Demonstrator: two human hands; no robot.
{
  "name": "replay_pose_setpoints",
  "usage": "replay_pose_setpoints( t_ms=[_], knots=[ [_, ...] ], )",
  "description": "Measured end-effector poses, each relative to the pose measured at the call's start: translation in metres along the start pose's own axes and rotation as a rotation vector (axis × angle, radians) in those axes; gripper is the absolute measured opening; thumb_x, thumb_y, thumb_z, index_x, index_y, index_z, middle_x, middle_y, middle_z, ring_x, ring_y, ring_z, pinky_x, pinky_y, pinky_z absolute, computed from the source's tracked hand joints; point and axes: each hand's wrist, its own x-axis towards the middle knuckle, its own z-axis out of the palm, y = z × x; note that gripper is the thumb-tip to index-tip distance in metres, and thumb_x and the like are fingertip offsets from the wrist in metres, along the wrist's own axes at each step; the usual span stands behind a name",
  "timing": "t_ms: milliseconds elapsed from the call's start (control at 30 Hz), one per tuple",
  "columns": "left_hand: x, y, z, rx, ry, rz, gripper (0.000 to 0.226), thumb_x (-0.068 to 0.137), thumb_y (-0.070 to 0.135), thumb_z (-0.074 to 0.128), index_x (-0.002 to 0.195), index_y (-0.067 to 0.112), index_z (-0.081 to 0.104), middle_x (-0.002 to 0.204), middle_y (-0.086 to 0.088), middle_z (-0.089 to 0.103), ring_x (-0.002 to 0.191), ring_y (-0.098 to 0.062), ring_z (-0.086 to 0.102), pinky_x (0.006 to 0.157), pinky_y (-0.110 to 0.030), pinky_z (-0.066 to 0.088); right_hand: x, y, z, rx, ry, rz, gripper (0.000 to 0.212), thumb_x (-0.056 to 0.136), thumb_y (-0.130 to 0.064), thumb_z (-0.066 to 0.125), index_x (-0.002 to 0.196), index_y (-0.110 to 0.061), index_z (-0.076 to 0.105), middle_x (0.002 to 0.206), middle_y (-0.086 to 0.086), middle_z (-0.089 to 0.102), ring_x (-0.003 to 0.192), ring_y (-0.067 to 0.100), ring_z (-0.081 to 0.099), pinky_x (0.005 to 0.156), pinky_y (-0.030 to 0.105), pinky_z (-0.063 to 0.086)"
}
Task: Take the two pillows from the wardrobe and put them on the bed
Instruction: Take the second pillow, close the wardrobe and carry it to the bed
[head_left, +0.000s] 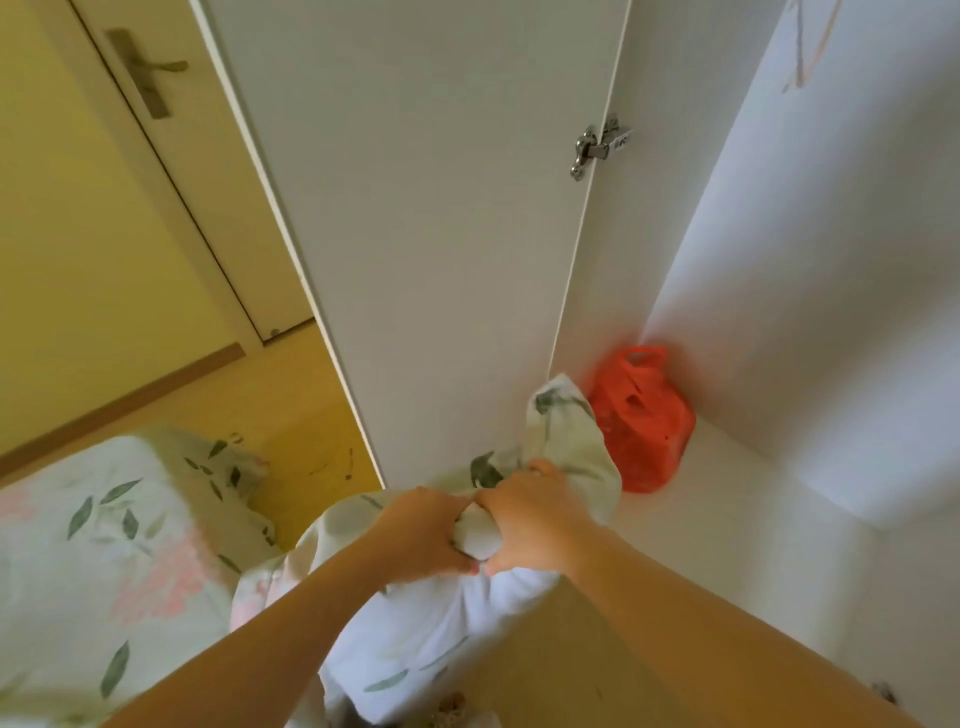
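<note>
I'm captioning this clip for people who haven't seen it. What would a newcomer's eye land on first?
The left hand and right hand together grip a bunched leaf-print pillow at bottom centre. Behind it a bright red plastic bag sits in the wardrobe corner, and the flowered bed lies at lower left.

My view is softly lit: warm yellow at left, cool white at right. Straight edges bow toward the corners; the pillow (415, 639) and the red bag (641, 415) look smeared.
</note>
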Motion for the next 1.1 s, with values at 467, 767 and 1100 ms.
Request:
replay_pose_setpoints(
  t_ms=[467, 767, 1100],
  knots=[
    [0.043, -0.084, -0.072, -1.025, 0.625, -0.597, 0.037, 0.084, 0.005, 0.057, 0.121, 0.007, 0.05, 0.105, -0.013, 0.057, 0.088, -0.028, 0.057, 0.071, -0.035, 0.047, 0.044, -0.028, 0.015, 0.407, -0.277, 0.134, 0.037, 0.072, -0.032, 0.068, 0.095, -0.002, 0.063, 0.076, 0.007, 0.056, 0.072, 0.024, 0.055, 0.062, 0.03, 0.042],
    [0.069, -0.083, -0.091, -0.883, 0.586, -0.41, 0.019, 0.087, 0.003, 0.049, 0.076, 0.013, 0.038, 0.069, -0.002, 0.038, 0.064, -0.019, 0.038, 0.053, -0.026, 0.03, 0.053, -0.032, 0.022, 0.465, -0.299, 0.198, 0.04, 0.071, -0.032, 0.07, 0.095, -0.002, 0.062, 0.081, 0.008, 0.06, 0.078, 0.027, 0.06, 0.067, 0.032, 0.045],
    [0.038, -0.053, -0.051, -0.674, 0.653, -0.223, 0.023, 0.092, 0.025, 0.052, 0.079, 0.014, 0.038, 0.066, 0.004, 0.044, 0.058, -0.009, 0.042, 0.049, -0.023, 0.033, 0.023, -0.03, 0.04, 0.49, -0.279, 0.284, 0.046, 0.074, -0.039, 0.066, 0.107, -0.008, 0.059, 0.092, 0.006, 0.062, 0.087, 0.023, 0.06, 0.071, 0.03, 0.045]
  ],
)
